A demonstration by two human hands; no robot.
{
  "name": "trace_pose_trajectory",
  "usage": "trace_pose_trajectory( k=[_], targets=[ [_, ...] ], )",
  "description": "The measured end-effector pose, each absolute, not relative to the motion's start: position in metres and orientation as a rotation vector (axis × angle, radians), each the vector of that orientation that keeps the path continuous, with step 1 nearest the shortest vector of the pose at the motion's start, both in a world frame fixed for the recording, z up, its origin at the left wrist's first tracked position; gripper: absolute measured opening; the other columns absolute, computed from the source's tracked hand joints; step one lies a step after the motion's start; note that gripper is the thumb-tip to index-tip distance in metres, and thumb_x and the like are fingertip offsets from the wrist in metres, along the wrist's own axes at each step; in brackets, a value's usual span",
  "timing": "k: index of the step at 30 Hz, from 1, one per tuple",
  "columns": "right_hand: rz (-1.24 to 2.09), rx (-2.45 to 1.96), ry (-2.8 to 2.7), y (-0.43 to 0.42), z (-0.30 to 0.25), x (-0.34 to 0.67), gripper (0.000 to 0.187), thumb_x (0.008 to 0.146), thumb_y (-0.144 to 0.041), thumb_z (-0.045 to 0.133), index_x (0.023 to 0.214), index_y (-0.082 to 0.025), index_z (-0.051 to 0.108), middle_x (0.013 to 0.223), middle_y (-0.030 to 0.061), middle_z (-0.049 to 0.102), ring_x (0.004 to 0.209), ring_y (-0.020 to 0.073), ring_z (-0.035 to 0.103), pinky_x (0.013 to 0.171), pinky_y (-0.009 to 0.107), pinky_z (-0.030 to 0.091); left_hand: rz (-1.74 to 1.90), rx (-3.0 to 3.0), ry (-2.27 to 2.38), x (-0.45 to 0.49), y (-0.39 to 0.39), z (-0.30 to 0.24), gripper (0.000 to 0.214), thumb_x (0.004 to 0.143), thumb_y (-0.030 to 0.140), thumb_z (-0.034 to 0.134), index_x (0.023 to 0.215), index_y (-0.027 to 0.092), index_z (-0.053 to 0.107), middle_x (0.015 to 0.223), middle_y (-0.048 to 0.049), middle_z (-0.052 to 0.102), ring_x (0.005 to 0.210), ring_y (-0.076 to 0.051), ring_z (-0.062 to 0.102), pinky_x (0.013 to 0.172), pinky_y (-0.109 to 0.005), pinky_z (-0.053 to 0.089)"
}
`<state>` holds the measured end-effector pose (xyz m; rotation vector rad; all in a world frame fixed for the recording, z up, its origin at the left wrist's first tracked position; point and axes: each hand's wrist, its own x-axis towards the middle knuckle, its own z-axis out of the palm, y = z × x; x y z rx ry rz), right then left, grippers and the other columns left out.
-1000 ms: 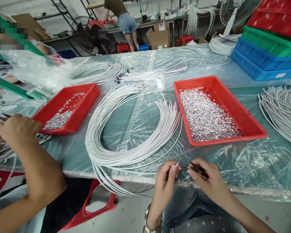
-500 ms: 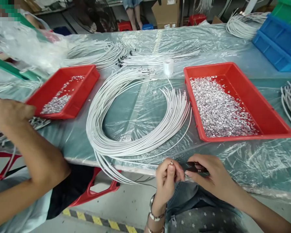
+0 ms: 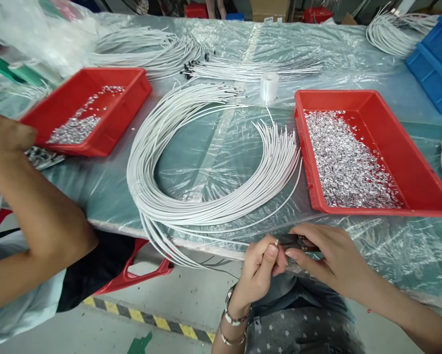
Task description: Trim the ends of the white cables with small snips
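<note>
green tabletop (image 3: pixel 191 162): left hand (image 3: pixel 260 265) pinches cable (image 3: pixel 276 242), right hand (image 3: pixel 333 255) grips dark tool (image 3: pixel 306 244) pointing left.

Bench (image 3: pixel 206 152), one, long, green-topped, under clear wrinkled plastic sheeting (image 3: pixel 405 248) with bright light reflections. Floor (image 3: pixel 197 295), pale grey, speckled; yellow-and-black striped band (image 3: pixel 147 319); green patch (image 3: pixel 140 342). Seat (image 3: pixel 132 281), red, open-framed, at left. Beyond bench: cardboard box (image 3: pixel 268 10), upper part cut off. Crates (image 3: pixel 435 69), blue, stacked, far right.
</note>
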<state>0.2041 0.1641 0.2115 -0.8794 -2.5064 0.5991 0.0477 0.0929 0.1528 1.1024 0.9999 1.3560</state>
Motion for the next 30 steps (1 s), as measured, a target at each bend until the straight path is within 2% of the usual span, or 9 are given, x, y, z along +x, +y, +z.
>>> trace_pose_trajectory(
  k=[7,12,16,26,30],
  targets=[
    [0.58,-0.855,-2.57,0.163,0.2121,0.2064,0.033,0.106,-0.044,0.04,0.093,-0.017,0.054,0.073,0.0033,0.064,0.058,0.0159,0.06,0.052,0.027,0.036,1.313,1.171,0.96,0.0437,0.0942,0.1525,0.048,0.104,0.049,0.035,0.068,0.02,0.045,0.05,0.0057,0.038,0.043,-0.009,0.033,0.045,-0.024,0.029],
    [0.588,-0.849,-2.578,0.1604,0.2134,0.2062,0.034,0.106,-0.044,0.039,0.094,-0.017,0.055,0.071,0.0024,0.062,0.053,0.0139,0.056,0.049,0.027,0.034,1.324,1.198,0.925,0.043,0.0943,0.1497,0.046,0.105,0.047,0.036,0.069,0.02,0.046,0.05,0.0055,0.038,0.042,-0.009,0.035,0.045,-0.023,0.029],
    [0.593,-0.868,-2.577,0.1595,0.2156,0.2053,0.034,0.107,-0.045,0.039,0.093,-0.017,0.054,0.074,0.0036,0.064,0.058,0.0152,0.06,0.051,0.027,0.035,1.325,1.206,0.909,0.0431,0.0933,0.1489,0.045,0.105,0.046,0.036,0.07,0.02,0.047,0.05,0.0056,0.039,0.042,-0.009,0.035,0.045,-0.022,0.029],
    [0.682,-0.914,-2.592,0.1587,0.2188,0.2054,0.037,0.106,-0.048,0.038,0.094,-0.018,0.056,0.071,0.0019,0.062,0.056,0.0146,0.058,0.05,0.027,0.033,1.303,1.227,0.93,0.0418,0.0925,0.1505,0.044,0.105,0.045,0.034,0.07,0.021,0.046,0.05,0.0051,0.038,0.043,-0.01,0.034,0.046,-0.024,0.03],
    [0.84,-0.965,-2.58,0.1591,0.2203,0.2065,0.036,0.105,-0.048,0.041,0.091,-0.019,0.057,0.07,-0.0001,0.06,0.053,0.0126,0.053,0.049,0.026,0.03,1.307,1.249,0.936,0.0417,0.0935,0.1519,0.046,0.105,0.046,0.033,0.069,0.021,0.046,0.049,0.005,0.038,0.041,-0.01,0.034,0.044,-0.024,0.03]
  ],
)
